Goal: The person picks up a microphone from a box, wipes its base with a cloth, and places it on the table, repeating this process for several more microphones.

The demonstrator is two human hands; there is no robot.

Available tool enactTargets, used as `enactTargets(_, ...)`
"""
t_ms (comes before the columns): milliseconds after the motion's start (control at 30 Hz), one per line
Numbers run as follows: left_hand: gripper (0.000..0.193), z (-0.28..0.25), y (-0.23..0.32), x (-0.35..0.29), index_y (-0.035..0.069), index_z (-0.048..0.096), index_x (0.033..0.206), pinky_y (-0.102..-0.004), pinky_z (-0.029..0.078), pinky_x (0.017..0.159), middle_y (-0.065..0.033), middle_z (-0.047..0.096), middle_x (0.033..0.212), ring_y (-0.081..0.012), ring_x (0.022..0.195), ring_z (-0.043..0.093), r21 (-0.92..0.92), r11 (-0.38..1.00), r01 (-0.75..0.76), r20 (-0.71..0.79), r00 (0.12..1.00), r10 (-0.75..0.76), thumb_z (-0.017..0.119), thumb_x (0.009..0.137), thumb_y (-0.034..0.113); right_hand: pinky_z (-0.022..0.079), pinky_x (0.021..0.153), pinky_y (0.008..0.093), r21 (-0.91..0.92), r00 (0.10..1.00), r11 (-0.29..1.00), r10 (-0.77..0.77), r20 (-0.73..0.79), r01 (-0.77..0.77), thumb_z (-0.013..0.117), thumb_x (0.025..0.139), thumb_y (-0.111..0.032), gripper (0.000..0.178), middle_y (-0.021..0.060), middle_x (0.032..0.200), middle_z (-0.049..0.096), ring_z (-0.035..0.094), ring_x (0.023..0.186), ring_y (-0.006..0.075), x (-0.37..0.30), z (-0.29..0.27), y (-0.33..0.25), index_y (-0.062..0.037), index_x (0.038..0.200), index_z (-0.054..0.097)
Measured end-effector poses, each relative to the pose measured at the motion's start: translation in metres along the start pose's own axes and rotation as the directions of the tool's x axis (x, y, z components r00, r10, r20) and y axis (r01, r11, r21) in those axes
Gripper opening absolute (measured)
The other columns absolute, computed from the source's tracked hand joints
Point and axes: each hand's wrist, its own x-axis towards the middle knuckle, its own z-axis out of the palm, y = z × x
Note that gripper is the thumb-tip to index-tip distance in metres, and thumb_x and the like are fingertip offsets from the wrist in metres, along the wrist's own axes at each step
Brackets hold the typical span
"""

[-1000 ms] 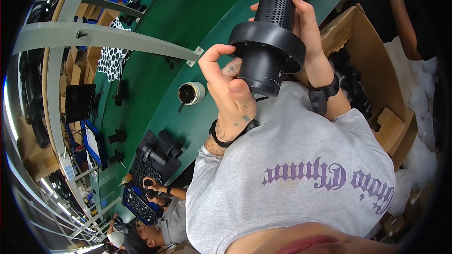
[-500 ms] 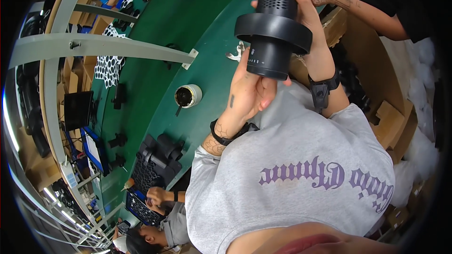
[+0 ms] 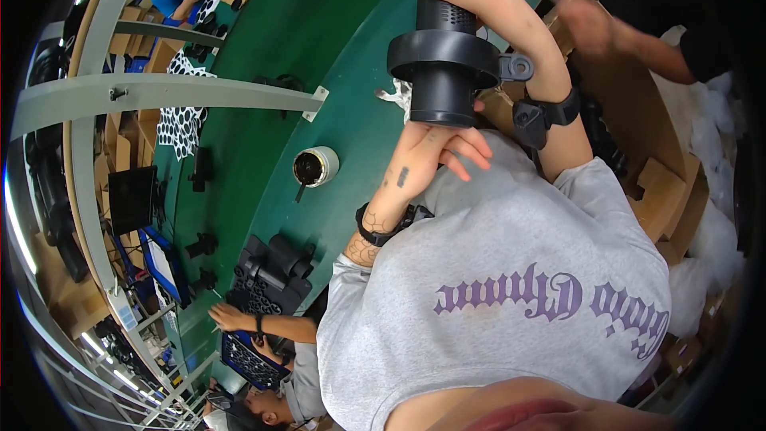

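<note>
Black microphone (image 3: 441,100), held nearly upright in front of the chest, perforated part uppermost and flat base below. Fingers of the right hand (image 3: 496,1) wrapped firmly around the perforated upper part, one digit laid across its front. Fingers of the left hand (image 3: 433,153) loosely extended and spread apart just under the base, closed around nothing; contact with the base or a slight gap, impossible to tell. Around the microphone's middle, a broad black ring (image 3: 435,52) with a rounded lug (image 3: 519,68) on its right side. Just beside the base, to the left, a crumpled silvery piece (image 3: 394,97), partly hidden. Beyond the left wrist, on the green worktop (image 3: 359,104), an uncovered white jar (image 3: 329,163) with dark, sticky-looking stuff inside and a thin dark stick (image 3: 300,191) over its rim. Farther left and lower, a black tray (image 3: 252,302) with round holes, laden with bulky black parts (image 3: 283,265). Close to that tray, a co-worker's outstretched hand (image 3: 230,318). On the right, behind the right forearm, a large cardboard box (image 3: 662,104) with dark parts in it, too shadowed to make out singly. Over the box's far edge, another co-worker's blurred hand (image 3: 589,22). Outside the box, farther right, whitish plastic bags (image 3: 710,227).
</note>
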Motion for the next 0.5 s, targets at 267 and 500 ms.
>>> enactTargets(267,0.035,-0.008,-0.005,0.001,-0.005,0.046,0.121,-0.0260,0.053,0.051,-0.0162,0.063,0.078,-0.0219,0.065,0.066,0.005,0.997,0.075,0.070,0.995,-0.075,0.032,0.096,0.015,0.048,0.073,0.0307,-0.273,0.971,0.950,0.195,0.137,-0.152,0.070,0.078,-0.037,0.051,0.0113,0.090,0.060,0.059,0.085,0.0187,0.007,0.001,-0.025,-0.0005,0.110,0.054)
enactTargets(500,0.032,-0.084,-0.065,0.008,-0.001,0.061,0.105,-0.0253,0.049,0.054,-0.0079,0.064,0.074,-0.0141,0.062,0.063,0.574,0.795,0.196,-0.341,0.940,0.015,0.043,0.093,0.022,0.051,0.073,0.0326,-0.553,0.945,0.784,-0.326,0.016,0.280,0.077,0.071,-0.034,0.053,0.0157,0.102,0.064,0.064,0.088,0.0238,0.076,-0.015,0.077,-0.0070,0.113,0.060)
